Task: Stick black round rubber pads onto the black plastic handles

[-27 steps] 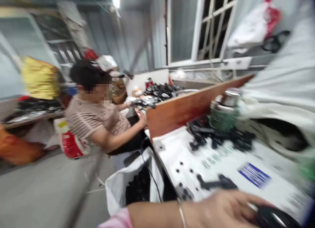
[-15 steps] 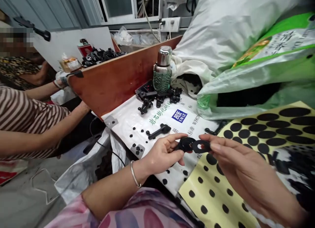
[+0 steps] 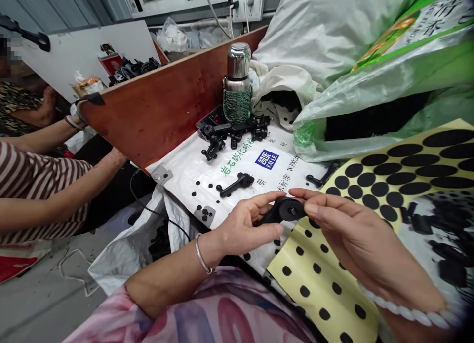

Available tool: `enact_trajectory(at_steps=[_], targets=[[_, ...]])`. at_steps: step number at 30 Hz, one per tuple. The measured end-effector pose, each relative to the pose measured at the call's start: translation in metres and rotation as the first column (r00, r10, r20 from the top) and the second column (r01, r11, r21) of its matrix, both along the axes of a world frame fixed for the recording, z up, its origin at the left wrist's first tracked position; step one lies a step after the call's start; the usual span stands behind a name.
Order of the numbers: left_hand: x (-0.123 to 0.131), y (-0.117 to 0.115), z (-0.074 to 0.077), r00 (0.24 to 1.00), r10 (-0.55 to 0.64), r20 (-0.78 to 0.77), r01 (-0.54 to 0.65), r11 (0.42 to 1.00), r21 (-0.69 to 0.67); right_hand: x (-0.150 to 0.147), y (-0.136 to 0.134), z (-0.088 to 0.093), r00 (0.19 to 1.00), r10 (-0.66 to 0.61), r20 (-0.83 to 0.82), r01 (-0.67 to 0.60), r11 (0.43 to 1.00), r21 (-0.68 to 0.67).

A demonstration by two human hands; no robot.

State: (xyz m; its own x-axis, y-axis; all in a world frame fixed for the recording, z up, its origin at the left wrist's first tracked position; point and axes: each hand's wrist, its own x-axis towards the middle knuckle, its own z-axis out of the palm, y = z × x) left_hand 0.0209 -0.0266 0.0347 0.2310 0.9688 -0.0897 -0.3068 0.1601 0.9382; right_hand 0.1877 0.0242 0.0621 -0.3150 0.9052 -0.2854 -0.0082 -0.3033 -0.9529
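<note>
My left hand (image 3: 240,225) is closed around a black plastic part (image 3: 273,213) with a round head, thumb below and index finger along the top. Against that round face lies a flat black ring (image 3: 286,208) with a small hole in its middle. The fingers of my right hand (image 3: 355,229) pinch together at the ring's right edge. Below and right of the hands spreads a yellow sheet (image 3: 296,256) of black round stickers. Another black arm-shaped part (image 3: 235,185) rests on the white printed sheet (image 3: 185,163) beyond my left hand.
Several black parts (image 3: 215,145) cluster by a steel thermos (image 3: 237,61) in a green net. A reddish wooden board (image 3: 163,96) edges the table's left side, with a co-worker's striped sleeve (image 3: 40,185) beyond. Plastic bags (image 3: 311,131) stand at the back right.
My right hand has brought the black ring left onto the round face of the part; before, it was beside it, overlapping only the edge. The view has tilted slightly.
</note>
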Motion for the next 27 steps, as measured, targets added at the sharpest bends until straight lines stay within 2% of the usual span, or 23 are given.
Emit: enact_trajectory(at_steps=[9,20,27], targets=[[0.001,-0.002,0.001,0.999,0.016,-0.03,-0.015,0.999,0.037,0.001,-0.001,-0.007,1.0,-0.014,-0.021,0.014,1.0,-0.005],[0.004,-0.004,-0.003,0.997,0.057,-0.059,-0.056,0.998,0.015,0.0,-0.005,-0.008,1.0,-0.012,-0.005,0.011,1.0,-0.018],[0.01,-0.002,-0.01,0.973,0.163,-0.163,-0.155,0.986,0.063,-0.002,-0.005,-0.015,1.0,-0.005,-0.003,0.005,1.0,-0.007]])
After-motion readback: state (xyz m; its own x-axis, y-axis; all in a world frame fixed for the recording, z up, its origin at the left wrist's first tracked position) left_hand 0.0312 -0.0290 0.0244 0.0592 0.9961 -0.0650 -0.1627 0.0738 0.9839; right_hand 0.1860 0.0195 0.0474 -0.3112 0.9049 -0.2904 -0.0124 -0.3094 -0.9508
